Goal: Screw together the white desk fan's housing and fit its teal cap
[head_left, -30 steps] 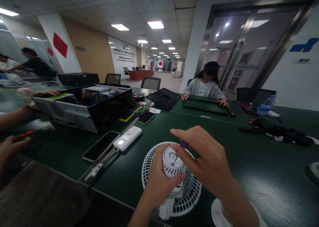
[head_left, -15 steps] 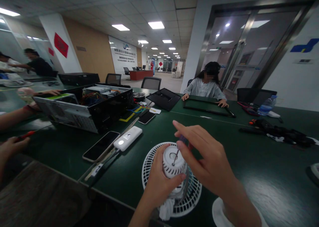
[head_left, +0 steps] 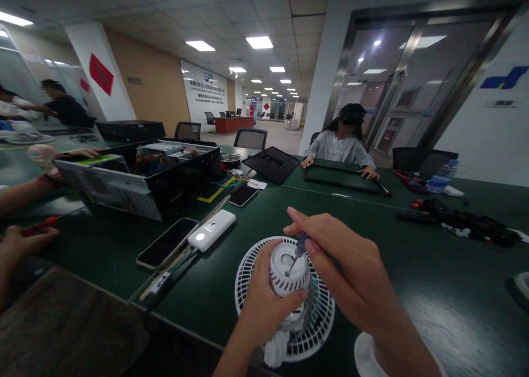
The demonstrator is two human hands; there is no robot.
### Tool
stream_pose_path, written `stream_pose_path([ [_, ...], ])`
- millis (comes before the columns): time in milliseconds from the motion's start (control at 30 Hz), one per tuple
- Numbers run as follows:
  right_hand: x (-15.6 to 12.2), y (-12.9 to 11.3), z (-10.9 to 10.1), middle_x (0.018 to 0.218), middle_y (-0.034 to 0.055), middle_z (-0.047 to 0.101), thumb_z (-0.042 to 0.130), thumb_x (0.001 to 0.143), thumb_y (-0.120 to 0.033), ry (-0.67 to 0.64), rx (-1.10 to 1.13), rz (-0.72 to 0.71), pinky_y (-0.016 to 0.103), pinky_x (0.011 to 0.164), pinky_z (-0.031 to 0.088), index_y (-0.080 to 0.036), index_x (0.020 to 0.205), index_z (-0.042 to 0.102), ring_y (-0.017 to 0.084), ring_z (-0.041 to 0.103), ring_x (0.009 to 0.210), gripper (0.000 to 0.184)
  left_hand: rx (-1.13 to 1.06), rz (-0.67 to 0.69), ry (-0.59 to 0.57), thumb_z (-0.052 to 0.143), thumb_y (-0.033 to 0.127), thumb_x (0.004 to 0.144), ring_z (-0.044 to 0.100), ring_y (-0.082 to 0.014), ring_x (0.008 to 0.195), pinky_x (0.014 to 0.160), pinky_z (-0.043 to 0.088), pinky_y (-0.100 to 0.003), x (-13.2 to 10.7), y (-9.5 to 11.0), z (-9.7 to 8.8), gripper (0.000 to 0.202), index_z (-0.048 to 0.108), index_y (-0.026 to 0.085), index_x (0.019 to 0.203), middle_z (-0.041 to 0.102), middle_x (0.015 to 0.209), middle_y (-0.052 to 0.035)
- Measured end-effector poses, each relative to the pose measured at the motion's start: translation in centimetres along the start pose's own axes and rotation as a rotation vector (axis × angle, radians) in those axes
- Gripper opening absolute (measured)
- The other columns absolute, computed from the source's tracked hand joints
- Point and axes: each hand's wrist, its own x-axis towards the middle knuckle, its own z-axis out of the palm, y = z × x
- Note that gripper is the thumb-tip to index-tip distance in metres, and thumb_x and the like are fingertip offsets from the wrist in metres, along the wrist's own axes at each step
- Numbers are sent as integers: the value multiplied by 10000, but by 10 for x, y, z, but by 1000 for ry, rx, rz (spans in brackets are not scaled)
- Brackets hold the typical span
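Green table (head_left: pixel 413 244); left fingers (head_left: pixel 289 299) wrap motor (head_left: pixel 285 269), right fingers (head_left: pixel 326 239) pinch screwdriver (head_left: pixel 299 249).

White desk fan (head_left: pixel 285 333) lies grille-down on green table (head_left: pixel 413 244), round motor housing (head_left: pixel 285 275) facing up; small purple-handled screwdriver (head_left: pixel 300 248) tilted, tip in housing's centre.

Left hand (head_left: pixel 264 306) cupped, right hand (head_left: pixel 351 275) pinched

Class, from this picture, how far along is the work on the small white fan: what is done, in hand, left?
Done: the fan's grille lies flat on the table, with the motor housing facing up. In hand: the left hand grips the housing; the right hand holds a screwdriver, tip in the housing's top. Left: housing and grille are still joined.
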Motion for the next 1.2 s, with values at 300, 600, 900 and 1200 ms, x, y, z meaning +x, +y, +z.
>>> stream_pose_path([
  [300,1,2,2,935,61,659,423,865,-134,23,-116,5,323,706,518,-190,1285,465,169,599,843,426,22,-3,1,719,226,646,439,-294,1195,1020,322,-457,0,-3,0,698,382,237,1257,461,1288,-79],
  [600,3,2,5,767,53,665,529,842,-157,106,-220,-47,282,643,512,-139,988,619,156,603,707,172,23,-40,1,717,218,645,438,-275,1188,1018,321,-436,0,-2,0,695,375,238,1250,470,1266,-68],
  [900,2,0,2,910,51,676,476,842,-103,42,-98,-18,292,689,517,-184,1106,570,157,616,826,292,28,-7,13,722,215,635,436,-294,1197,1018,327,-458,0,-2,0,699,395,248,1251,465,1285,-69],
  [1200,2,2,3,988,94,654,432,863,-120,50,-121,10,318,746,500,-129,1174,536,175,593,908,328,32,-42,4,721,188,636,437,-284,1194,1025,316,-447,1,0,0,700,385,245,1247,467,1278,-67],
])
